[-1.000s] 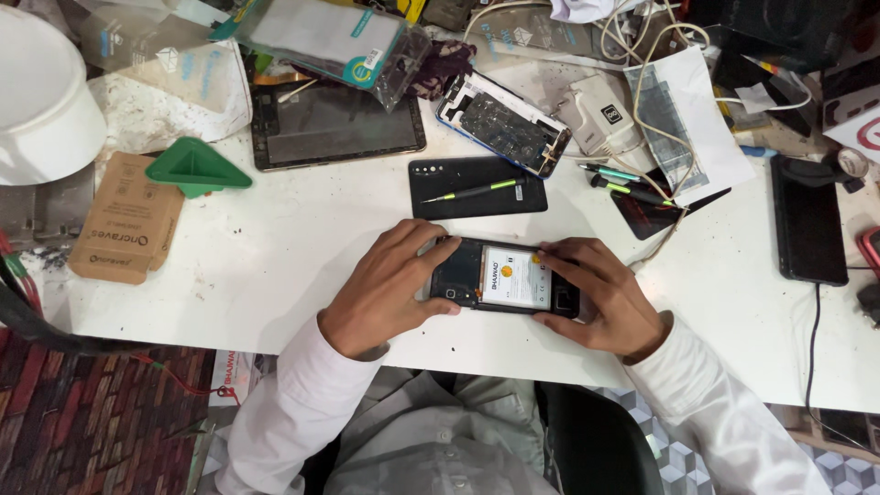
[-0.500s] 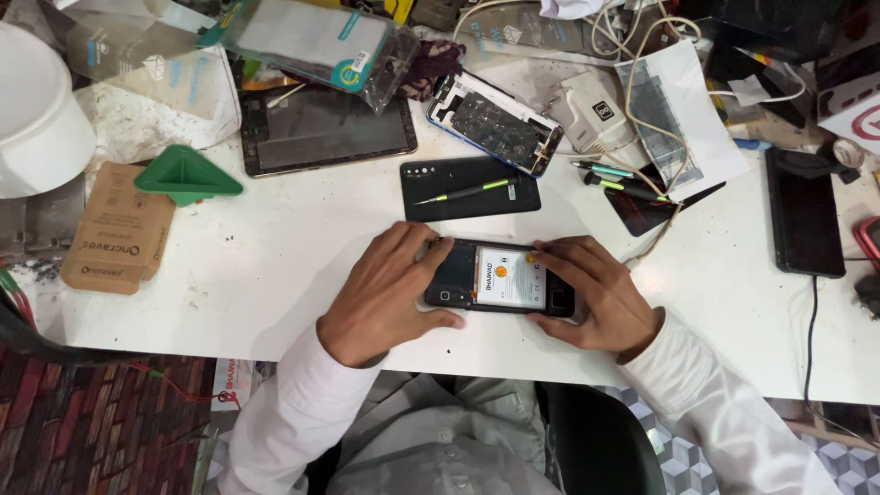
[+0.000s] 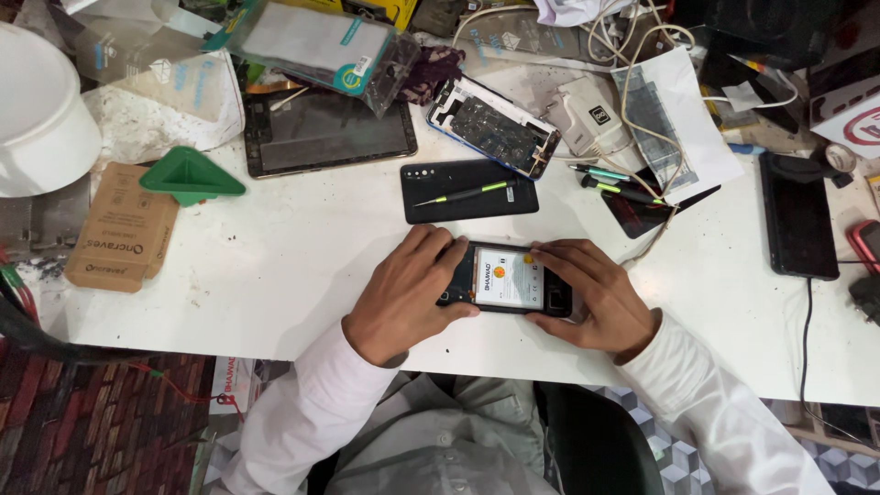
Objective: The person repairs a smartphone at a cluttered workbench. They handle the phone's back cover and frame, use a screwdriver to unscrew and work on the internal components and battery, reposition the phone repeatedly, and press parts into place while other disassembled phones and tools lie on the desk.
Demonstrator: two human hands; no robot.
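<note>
Head view, white table [image 3: 275, 266]. Opened phone [image 3: 509, 279], back cover off, lies flat near the table's front edge, roughly midway along it. Long axis runs left–right, parallel to that edge. White battery [image 3: 507, 277] exposed in the middle of the body.

Left hand [image 3: 403, 298]: clamps the phone's left end, thumb along the near side, fingers curled over the far side and top corner. Closed on the phone, not spread.

Right hand [image 3: 596, 298]: covers the right end, fingers extended flat across the far edge and upper face, thumb under the near side. Pressing on the phone; exact fingertip contact at the frame cannot be told.

Both hands equally near, one per end; battery lies between them, uncovered.

Behind the phone, toward the back edge: black back cover [image 3: 469, 190] with a green-tipped tool [image 3: 463, 192] lying on it, apart from both hands. Further back, a second opened phone frame [image 3: 492, 126] and a dark tablet [image 3: 328, 133]. Green triangular pick [image 3: 188, 174] toward the left edge.
</note>
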